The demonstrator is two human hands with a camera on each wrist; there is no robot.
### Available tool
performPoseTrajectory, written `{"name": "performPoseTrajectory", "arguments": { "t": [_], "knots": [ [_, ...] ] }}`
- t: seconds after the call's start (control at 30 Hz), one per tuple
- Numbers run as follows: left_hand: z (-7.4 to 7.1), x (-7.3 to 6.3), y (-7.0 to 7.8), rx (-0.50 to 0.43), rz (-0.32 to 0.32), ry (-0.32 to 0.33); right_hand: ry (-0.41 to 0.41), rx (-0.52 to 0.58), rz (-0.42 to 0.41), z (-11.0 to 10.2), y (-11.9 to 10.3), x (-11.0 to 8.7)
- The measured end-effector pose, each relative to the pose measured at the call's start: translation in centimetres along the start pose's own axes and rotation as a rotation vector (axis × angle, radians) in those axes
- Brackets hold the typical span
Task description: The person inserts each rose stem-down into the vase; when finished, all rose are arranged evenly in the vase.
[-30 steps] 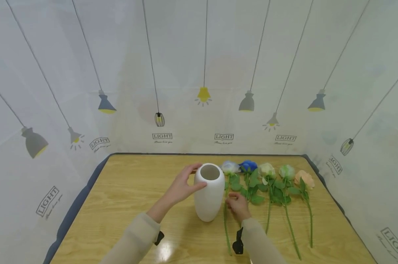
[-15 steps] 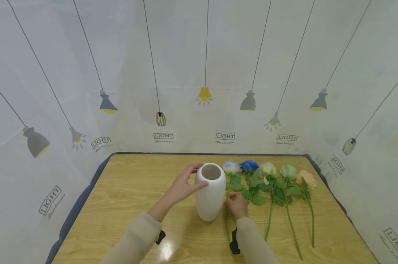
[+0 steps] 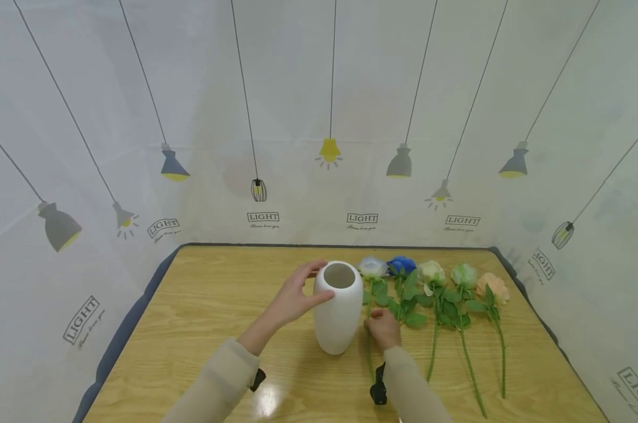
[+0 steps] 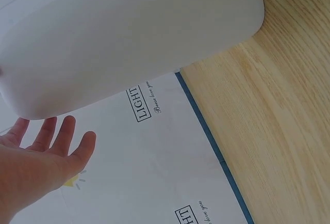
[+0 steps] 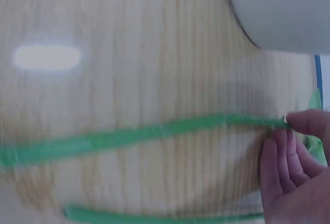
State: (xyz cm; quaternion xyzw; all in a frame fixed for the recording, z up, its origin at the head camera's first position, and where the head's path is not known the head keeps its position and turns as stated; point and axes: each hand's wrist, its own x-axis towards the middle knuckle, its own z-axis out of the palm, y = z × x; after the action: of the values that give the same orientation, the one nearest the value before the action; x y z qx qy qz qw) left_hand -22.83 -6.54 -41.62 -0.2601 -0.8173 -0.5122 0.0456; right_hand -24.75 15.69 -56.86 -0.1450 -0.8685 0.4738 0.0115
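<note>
A tall white vase [image 3: 337, 320] stands upright at the middle of the table, its round mouth facing up. My left hand [image 3: 294, 299] grips it near the rim, thumb in front and fingers behind; the left wrist view has the fingertips along the vase's wall [image 4: 129, 38]. Just right of the vase, my right hand [image 3: 385, 329] pinches the green stem [image 5: 154, 131] of a pale white-blue rose [image 3: 373, 268] between thumb and fingers. That rose's head lies toward the back of the table, beside the vase.
To the right lie a blue rose [image 3: 402, 266], a cream rose [image 3: 432, 272], a pale green rose [image 3: 464, 275] and a peach rose [image 3: 492, 288], stems toward me. Their leaves overlap. A lamp-printed cloth [image 3: 298, 117] rises behind the wooden table [image 3: 229, 270].
My right hand has shifted slightly, first left and then back right, and the pale rose's stem now lies a little farther from the vase. My left hand stays on the vase.
</note>
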Motion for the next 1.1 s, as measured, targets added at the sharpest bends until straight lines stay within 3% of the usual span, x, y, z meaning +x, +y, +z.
{"name": "performPoseTrajectory", "arguments": {
  "t": [0.2, 0.3, 0.47, 0.67, 1.1],
  "knots": [
    [0.0, 0.0, -0.4, 0.013, -0.010, -0.008, -0.101, 0.290, 0.077, -0.5, 1.3, 0.9],
    [0.1, 0.0, -0.4, 0.018, -0.014, -0.012, -0.144, 0.369, 0.122, -0.9, 1.6, 1.2],
    [0.1, 0.1, -0.4, 0.013, -0.021, -0.007, -0.205, 0.367, 0.133, -2.0, 1.1, 1.3],
    [0.1, 0.1, -0.5, 0.016, -0.044, 0.004, -0.204, 0.319, 0.035, -3.6, -0.5, 1.4],
    [0.2, 0.0, -0.6, 0.023, -0.047, -0.001, -0.269, 0.421, -0.037, -4.9, -1.9, 2.1]
  ]
}}
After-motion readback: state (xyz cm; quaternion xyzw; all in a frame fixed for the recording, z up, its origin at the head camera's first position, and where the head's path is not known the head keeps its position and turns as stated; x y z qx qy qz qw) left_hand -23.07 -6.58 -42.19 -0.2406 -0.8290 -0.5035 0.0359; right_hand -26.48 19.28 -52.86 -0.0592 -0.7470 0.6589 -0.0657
